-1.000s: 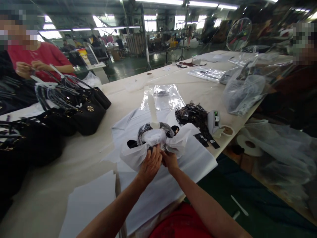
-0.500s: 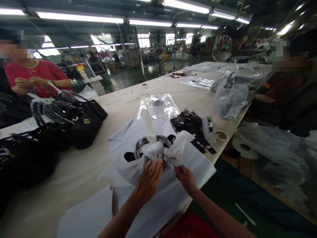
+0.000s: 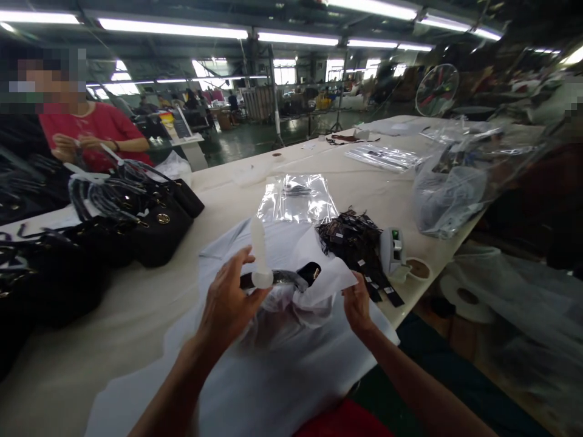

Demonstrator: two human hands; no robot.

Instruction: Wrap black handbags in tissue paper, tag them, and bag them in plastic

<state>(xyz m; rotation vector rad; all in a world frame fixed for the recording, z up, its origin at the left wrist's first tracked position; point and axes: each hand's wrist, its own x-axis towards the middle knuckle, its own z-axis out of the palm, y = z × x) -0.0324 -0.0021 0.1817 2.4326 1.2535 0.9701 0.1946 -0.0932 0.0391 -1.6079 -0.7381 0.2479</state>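
A bag wrapped in thin white paper (image 3: 314, 309) rests on large white sheets at the table's near edge. Its dark, plastic-wrapped handle (image 3: 285, 278) arches up, with a whitish strip (image 3: 259, 243) standing upright against it. My left hand (image 3: 230, 297) is at the left end of the handle, thumb and fingers apart around it; whether it grips cannot be made out. My right hand (image 3: 356, 302) pinches the raised paper edge on the right. A black part with gold metal (image 3: 310, 273) shows between handle and paper.
Black handbags (image 3: 164, 230) crowd the left, near a person in red (image 3: 122, 130). Clear plastic bags (image 3: 298, 197) lie beyond the paper. Black tags (image 3: 350, 237), a small white device (image 3: 392, 252) and a tape roll (image 3: 416, 268) sit to the right. A filled plastic bag (image 3: 450, 194) stands farther right.
My left hand has moved from the bag's front up to the handle's left side. My right hand has shifted right and up, with the paper edge. The view has turned slightly left.
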